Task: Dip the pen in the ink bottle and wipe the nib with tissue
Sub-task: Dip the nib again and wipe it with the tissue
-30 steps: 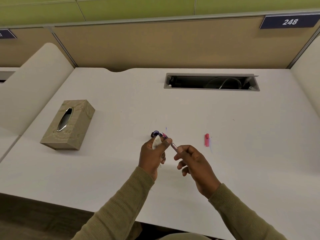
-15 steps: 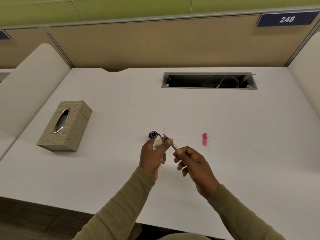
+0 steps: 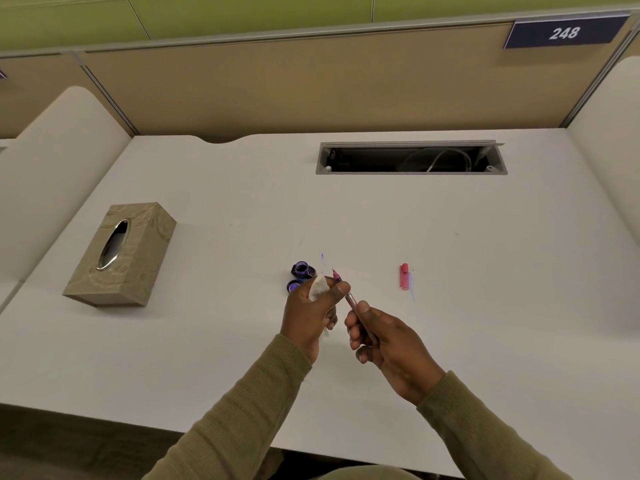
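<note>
My right hand point(image 3: 388, 337) grips the barrel of a pink pen point(image 3: 350, 298), its nib pointing up and away. My left hand point(image 3: 310, 315) holds a crumpled white tissue point(image 3: 317, 287) pinched against the pen just below the nib. The nib tip point(image 3: 334, 272) sticks out past my left thumb. Just behind my left hand stands the small open ink bottle point(image 3: 302, 269) with purple ink. Its dark cap point(image 3: 293, 286) lies beside it, partly hidden by my fingers.
A pink pen cap point(image 3: 403, 276) lies on the white desk point(image 3: 485, 271) to the right. A beige tissue box point(image 3: 121, 254) sits at the left. A cable slot point(image 3: 410, 157) opens in the desk at the back. Small ink marks dot the surface near the bottle.
Both hands keep the same grip on pen and tissue. They have shifted slightly nearer to me, so more of the ink bottle and its cap shows behind the left hand.
</note>
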Motion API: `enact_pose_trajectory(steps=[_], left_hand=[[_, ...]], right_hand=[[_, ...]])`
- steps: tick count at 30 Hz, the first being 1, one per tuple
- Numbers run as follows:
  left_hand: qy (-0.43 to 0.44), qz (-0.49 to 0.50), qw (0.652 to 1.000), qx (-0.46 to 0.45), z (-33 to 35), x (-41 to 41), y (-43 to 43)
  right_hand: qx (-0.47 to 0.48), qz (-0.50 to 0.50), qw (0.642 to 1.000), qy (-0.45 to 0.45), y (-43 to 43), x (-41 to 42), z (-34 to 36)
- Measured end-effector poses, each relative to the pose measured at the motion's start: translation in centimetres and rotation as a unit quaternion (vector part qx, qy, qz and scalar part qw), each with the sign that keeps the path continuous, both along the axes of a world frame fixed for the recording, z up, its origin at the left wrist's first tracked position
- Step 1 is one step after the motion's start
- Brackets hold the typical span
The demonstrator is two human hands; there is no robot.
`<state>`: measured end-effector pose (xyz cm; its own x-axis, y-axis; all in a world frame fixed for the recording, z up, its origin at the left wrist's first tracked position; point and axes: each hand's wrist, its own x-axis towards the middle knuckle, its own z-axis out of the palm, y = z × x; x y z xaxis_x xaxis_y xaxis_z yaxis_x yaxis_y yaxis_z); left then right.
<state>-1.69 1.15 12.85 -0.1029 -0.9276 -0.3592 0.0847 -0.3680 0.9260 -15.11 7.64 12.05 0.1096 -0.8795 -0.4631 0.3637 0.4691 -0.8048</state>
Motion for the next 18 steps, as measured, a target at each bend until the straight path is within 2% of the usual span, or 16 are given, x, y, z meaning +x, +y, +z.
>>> enact_pose_trajectory(steps=[3,8,11,15,18], left_hand=[[-0.014,-0.010,1.000,-0.003,-0.3,-0.2,0.2],[-0.050,-0.003,0.999,0.017,-1.3,-0.7,0.5],[-0.056,-0.022,0.998,0.037,-1.7,-0.9,0.5],[-0.061,-0.043,0.996,0.056,-2.3,-1.0,0.5],[-0.065,-0.059,0.994,0.063,-2.7,-0.9,0.6]], right_hand=[[-0.018,0.004,0.999,0.033,0.2,-0.2,-0.4],[-0.043,0.020,0.981,0.189,0.1,-0.9,-0.8],[-0.045,0.010,0.975,0.217,-0.1,-1.5,-1.1],[-0.015,-0.062,0.973,0.224,-0.8,-2.8,-2.1],[0.020,-0.136,0.945,0.296,-1.8,-4.6,-3.7]])
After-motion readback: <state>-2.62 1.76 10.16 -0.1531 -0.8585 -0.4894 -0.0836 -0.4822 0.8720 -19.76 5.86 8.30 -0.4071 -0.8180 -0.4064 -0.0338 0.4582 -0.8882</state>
